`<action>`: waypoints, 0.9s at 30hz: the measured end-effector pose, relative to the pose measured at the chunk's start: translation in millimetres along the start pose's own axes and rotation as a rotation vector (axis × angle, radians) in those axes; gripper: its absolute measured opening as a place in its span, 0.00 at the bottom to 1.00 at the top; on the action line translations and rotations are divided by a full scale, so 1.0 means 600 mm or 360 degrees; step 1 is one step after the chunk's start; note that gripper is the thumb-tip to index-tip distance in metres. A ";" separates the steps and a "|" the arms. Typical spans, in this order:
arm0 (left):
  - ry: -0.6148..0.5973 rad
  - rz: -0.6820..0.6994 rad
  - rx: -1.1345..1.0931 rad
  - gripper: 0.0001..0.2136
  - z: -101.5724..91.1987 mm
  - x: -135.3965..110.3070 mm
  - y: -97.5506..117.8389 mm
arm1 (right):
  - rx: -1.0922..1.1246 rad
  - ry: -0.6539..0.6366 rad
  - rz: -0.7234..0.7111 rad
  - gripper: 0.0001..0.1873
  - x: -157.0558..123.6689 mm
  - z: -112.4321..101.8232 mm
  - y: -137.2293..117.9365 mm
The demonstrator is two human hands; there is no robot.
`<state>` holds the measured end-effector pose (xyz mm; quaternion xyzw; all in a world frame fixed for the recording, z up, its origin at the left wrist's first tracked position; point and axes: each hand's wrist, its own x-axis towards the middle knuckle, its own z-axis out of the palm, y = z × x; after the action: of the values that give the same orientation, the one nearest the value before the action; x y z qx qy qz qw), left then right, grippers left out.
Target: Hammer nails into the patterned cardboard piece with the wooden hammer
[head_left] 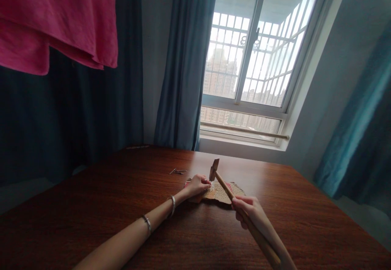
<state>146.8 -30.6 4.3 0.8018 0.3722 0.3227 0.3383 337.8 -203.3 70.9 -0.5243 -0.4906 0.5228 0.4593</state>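
Note:
My right hand (249,209) is wrapped round the long wooden handle of a hammer (227,189). The hammer's head is raised at a slant, just beside and above the fingertips of my left hand (198,185). Those fingers are pinched together at the left part of a tan, rough-edged flat piece (224,198) dotted with many small holes and marked with reddish patches. Whatever the pinch holds is too small to make out. Several thin, dark nail-like pieces (178,172) lie loose on the table beyond my left hand.
A brown wood-grain table (122,205) spreads under both arms. Behind it stand a barred window (244,58) and blue-grey curtains (186,70). Pink cloth (67,21) hangs at the upper left. Two bracelets circle my left forearm.

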 end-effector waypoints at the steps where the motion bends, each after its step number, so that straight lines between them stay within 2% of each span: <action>1: 0.0001 -0.0002 0.0009 0.10 0.000 0.000 -0.002 | 0.0000 -0.0005 0.0004 0.20 0.000 0.000 0.000; 6: -0.0010 0.0045 0.0009 0.10 0.001 0.001 -0.006 | 0.0037 -0.0005 -0.0012 0.20 0.002 -0.001 0.004; 16: -0.0045 0.0029 -0.0065 0.12 -0.010 -0.001 0.007 | 0.0037 0.0164 0.0030 0.22 0.006 0.005 0.007; 22: -0.0058 0.0114 -0.0018 0.14 -0.027 -0.008 0.014 | 0.0079 0.0174 0.0007 0.21 0.004 0.006 0.004; 27: -0.0072 0.0188 0.0063 0.14 -0.031 -0.011 0.002 | 0.0118 0.0142 -0.0032 0.19 0.006 0.003 0.007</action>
<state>129.2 -31.0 13.8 0.8360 0.3229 0.3165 0.3109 336.4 -200.4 66.3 -0.5248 -0.4552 0.5120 0.5052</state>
